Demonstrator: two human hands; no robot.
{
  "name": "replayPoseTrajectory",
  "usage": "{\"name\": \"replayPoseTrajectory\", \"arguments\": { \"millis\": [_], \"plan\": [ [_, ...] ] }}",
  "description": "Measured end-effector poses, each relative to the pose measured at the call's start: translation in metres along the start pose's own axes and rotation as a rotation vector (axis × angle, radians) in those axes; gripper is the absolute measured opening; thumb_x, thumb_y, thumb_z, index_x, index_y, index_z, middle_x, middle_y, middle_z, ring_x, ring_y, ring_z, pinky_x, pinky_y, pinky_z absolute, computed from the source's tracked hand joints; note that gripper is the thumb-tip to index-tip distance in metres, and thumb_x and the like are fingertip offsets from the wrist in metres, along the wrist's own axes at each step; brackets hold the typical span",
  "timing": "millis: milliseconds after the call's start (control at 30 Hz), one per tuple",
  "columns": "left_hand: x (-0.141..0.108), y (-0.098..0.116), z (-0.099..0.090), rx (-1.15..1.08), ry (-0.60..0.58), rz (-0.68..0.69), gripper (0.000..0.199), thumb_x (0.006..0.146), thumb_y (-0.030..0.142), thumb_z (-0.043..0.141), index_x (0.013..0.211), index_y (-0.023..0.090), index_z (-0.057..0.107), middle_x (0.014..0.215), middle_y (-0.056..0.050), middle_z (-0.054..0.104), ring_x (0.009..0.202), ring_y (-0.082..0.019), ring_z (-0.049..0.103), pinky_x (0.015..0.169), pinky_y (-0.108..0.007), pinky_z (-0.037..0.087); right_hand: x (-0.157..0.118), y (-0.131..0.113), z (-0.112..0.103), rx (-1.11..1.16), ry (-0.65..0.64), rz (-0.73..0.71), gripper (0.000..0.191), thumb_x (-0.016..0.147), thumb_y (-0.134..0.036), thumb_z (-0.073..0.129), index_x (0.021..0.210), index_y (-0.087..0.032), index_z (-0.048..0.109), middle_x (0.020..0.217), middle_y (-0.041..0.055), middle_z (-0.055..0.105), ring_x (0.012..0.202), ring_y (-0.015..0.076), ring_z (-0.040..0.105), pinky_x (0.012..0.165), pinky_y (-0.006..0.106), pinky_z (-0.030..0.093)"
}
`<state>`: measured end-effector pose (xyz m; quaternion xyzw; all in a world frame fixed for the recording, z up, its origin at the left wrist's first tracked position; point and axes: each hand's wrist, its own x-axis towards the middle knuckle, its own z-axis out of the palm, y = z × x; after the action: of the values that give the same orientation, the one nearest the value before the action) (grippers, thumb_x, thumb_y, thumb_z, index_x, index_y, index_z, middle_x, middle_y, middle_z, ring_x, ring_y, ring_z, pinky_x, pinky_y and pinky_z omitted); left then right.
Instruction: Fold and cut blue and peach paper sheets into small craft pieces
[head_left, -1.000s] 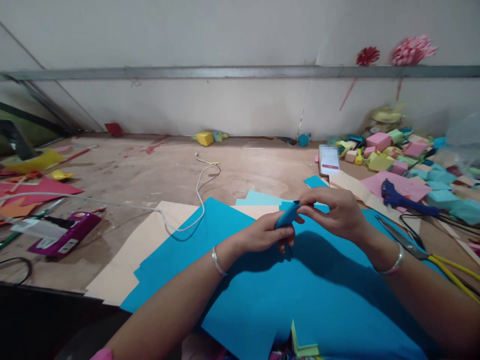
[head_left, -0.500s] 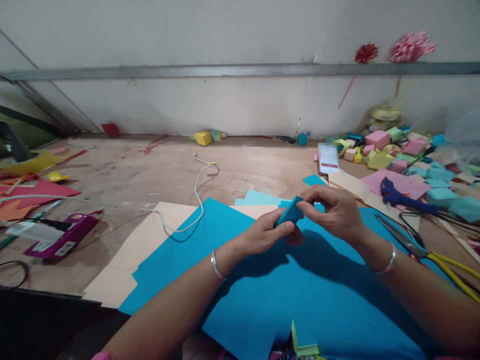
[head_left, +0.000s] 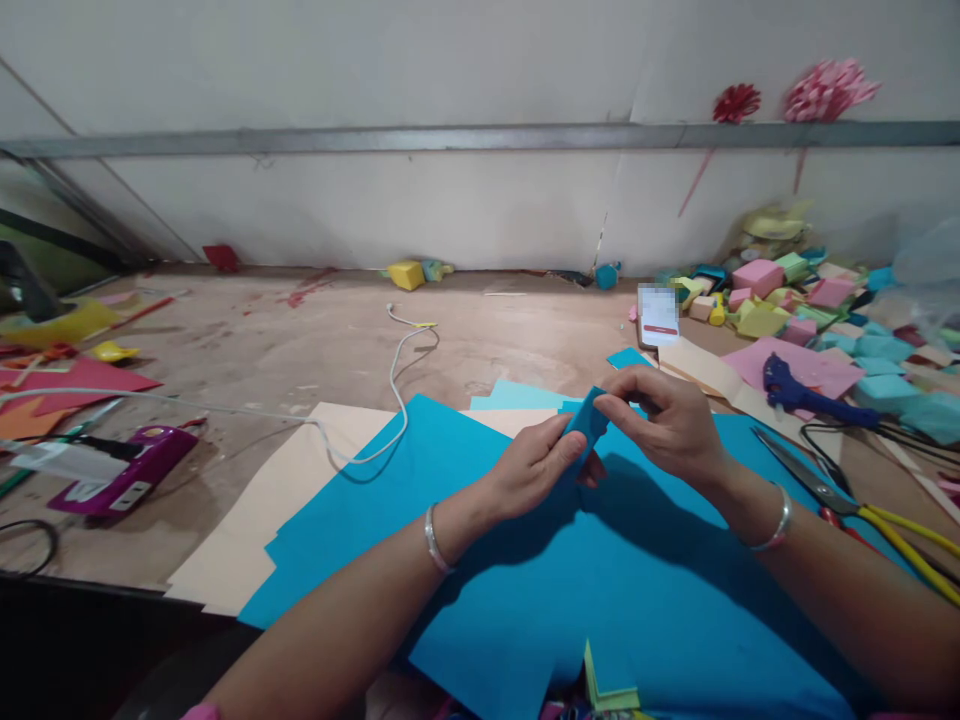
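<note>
A small folded piece of blue paper (head_left: 587,416) is held up between both hands over the large blue sheets (head_left: 495,590). My left hand (head_left: 536,465) grips its lower part, with the thumb lying over the near face. The thumb and fingers of my right hand (head_left: 664,415) pinch its upper right edge. Under the blue sheets, peach paper (head_left: 262,500) shows at the left. A small pale green folded paper (head_left: 607,690) stands at the near edge.
Scissors with yellow handles (head_left: 840,500) and a blue glue gun (head_left: 810,395) lie at the right. Behind them are a phone (head_left: 659,316) and a heap of paper boxes (head_left: 825,295). At the left sits a purple power strip (head_left: 127,475) with a white cable (head_left: 394,375).
The folded blue paper has turned slightly in my hands, and my left thumb now covers more of its lower part. My right hand keeps pinching the edge.
</note>
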<state>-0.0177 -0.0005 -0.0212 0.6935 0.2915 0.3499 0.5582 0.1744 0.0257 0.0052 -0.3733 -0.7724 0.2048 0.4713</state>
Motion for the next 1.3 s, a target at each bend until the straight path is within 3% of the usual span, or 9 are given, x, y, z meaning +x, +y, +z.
{"name": "replayPoseTrajectory", "arguments": {
  "millis": [200,467,667,933,1300],
  "plan": [
    [0.0,-0.002,0.0,-0.042,0.047,-0.012,0.041,0.1,0.049,0.042,0.097,0.013,0.06,0.081,-0.009,0.07,0.071,-0.016,0.066,0.07,-0.03,0.054,0.002,0.0,-0.004,0.029,-0.048,-0.071,0.013,0.09,-0.024,0.063,0.078,-0.019,0.061,0.079,0.0034,0.066,0.073,0.0152,0.06,0.065,0.031,0.047],
    [-0.003,-0.002,-0.002,0.182,0.031,0.073,0.04,0.103,0.042,0.035,0.094,0.014,0.062,0.082,-0.008,0.069,0.075,-0.015,0.065,0.074,-0.029,0.051,-0.001,-0.007,-0.001,0.051,0.006,-0.193,0.016,0.088,-0.014,0.06,0.075,-0.021,0.055,0.077,0.0031,0.064,0.072,0.016,0.059,0.067,0.034,0.048],
    [-0.006,0.003,-0.001,0.341,0.041,0.097,0.045,0.102,0.047,0.033,0.094,0.015,0.063,0.089,-0.009,0.068,0.082,-0.018,0.063,0.076,-0.03,0.047,-0.002,-0.014,0.003,0.073,0.035,-0.245,0.019,0.088,-0.013,0.057,0.074,-0.023,0.048,0.071,0.0011,0.058,0.068,0.0152,0.055,0.061,0.032,0.046],
    [-0.009,0.002,0.001,0.426,0.267,0.183,0.035,0.097,0.045,0.049,0.106,0.017,0.067,0.094,-0.007,0.071,0.085,-0.019,0.062,0.078,-0.032,0.046,-0.005,-0.019,0.009,0.035,0.067,-0.331,0.018,0.088,-0.012,0.055,0.076,-0.023,0.049,0.07,0.0015,0.058,0.067,0.0154,0.057,0.06,0.031,0.048],
    [-0.009,0.013,0.001,0.455,0.439,0.338,0.024,0.095,0.033,0.057,0.085,0.019,0.074,0.076,-0.003,0.054,0.075,-0.015,0.054,0.067,-0.028,0.043,-0.012,-0.023,0.014,-0.072,0.163,-0.388,0.017,0.083,-0.009,0.06,0.077,-0.022,0.052,0.079,0.0038,0.063,0.074,0.0158,0.061,0.065,0.029,0.052]
  ]
}}
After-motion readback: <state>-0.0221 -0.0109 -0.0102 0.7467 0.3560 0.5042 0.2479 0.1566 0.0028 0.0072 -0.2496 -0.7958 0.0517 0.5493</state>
